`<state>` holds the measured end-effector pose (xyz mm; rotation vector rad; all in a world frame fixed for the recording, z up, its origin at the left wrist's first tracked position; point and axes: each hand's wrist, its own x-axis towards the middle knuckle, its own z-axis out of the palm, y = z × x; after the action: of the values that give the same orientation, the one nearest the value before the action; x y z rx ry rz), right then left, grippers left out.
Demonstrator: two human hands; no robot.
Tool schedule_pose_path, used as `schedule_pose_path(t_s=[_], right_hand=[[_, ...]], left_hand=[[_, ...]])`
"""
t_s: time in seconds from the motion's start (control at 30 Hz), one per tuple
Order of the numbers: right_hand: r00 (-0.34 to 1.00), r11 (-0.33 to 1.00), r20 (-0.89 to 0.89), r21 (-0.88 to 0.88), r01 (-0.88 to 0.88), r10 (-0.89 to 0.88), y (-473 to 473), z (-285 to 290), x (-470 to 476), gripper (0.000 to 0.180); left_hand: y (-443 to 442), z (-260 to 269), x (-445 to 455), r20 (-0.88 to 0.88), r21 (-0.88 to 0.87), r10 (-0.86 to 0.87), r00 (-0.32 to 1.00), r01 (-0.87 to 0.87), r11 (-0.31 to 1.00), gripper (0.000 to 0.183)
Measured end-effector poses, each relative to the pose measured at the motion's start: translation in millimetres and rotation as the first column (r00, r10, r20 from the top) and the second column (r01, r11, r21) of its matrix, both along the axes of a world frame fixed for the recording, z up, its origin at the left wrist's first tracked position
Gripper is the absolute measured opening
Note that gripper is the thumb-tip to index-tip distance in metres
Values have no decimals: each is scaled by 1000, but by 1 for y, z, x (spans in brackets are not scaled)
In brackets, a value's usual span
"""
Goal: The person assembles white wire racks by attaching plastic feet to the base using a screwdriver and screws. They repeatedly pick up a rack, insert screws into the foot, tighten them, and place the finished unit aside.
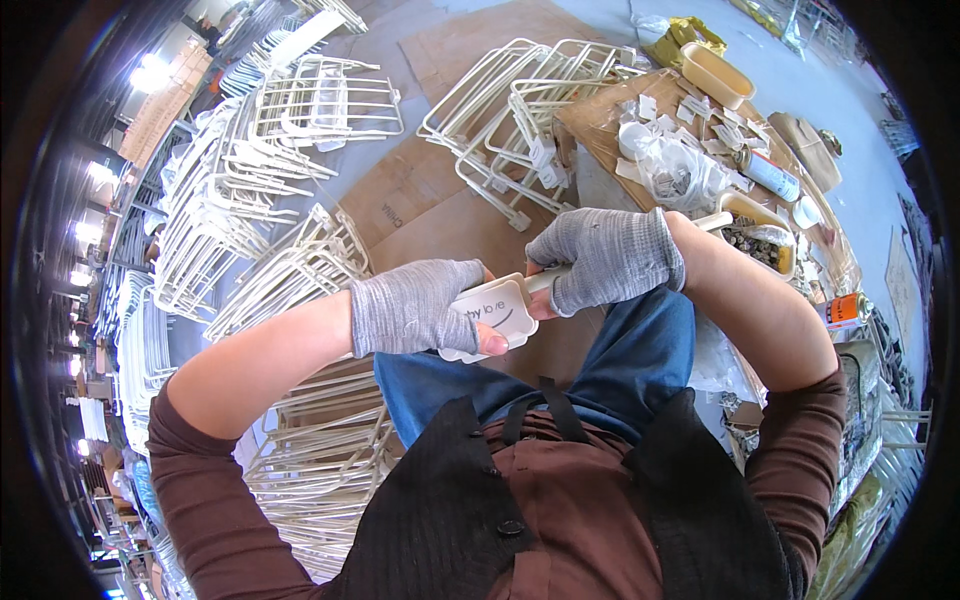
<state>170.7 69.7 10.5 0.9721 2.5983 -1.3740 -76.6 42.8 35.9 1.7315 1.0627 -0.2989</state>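
Note:
My left hand (420, 307), in a grey knit glove with bare fingertips, grips a white plastic plate (507, 309) with scalloped edges and printed lettering. At its right end a pale rod or tube (549, 277) meets the plate. My right hand (604, 259), gloved the same way, is closed around that rod, close to the plate. A cream bar end (712, 221) shows beyond my right wrist; whether it belongs to the same rod is hidden. Both hands are held above my lap, over brown cardboard.
White metal frames lie in stacks at left (225, 187) and ahead (517, 112). At right, a cardboard-topped surface (600, 120) bears small white parts, a plastic bag (682, 169), a spray can (769, 174) and a hardware tub (784, 259). An orange-labelled tin (847, 310) is nearby.

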Motion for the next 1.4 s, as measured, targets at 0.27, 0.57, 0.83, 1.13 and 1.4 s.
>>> schedule_pose_path(t_s=[0.27,0.57,0.83,1.13,1.4], right_hand=[[994,992,62,-77,96,-91,-9,9,-22,45],[987,963,-47,-232,141,-156,-10,0,-25,44],[988,977,11,-146,154,-154,-12,8,-25,55],[979,984,113,-42,175,-169,-9,19,-29,70],[978,978,54,-41,204,-201,-9,20,-30,58]], left_hand=[[1,2,3,113,-46,101,988,-97,994,75],[6,1,8,45,-195,96,994,-86,977,76],[6,-9,3,12,-138,93,996,-91,986,83],[-14,4,-57,-37,110,97,995,-92,990,81],[-14,-6,-68,177,128,146,973,-170,977,62]])
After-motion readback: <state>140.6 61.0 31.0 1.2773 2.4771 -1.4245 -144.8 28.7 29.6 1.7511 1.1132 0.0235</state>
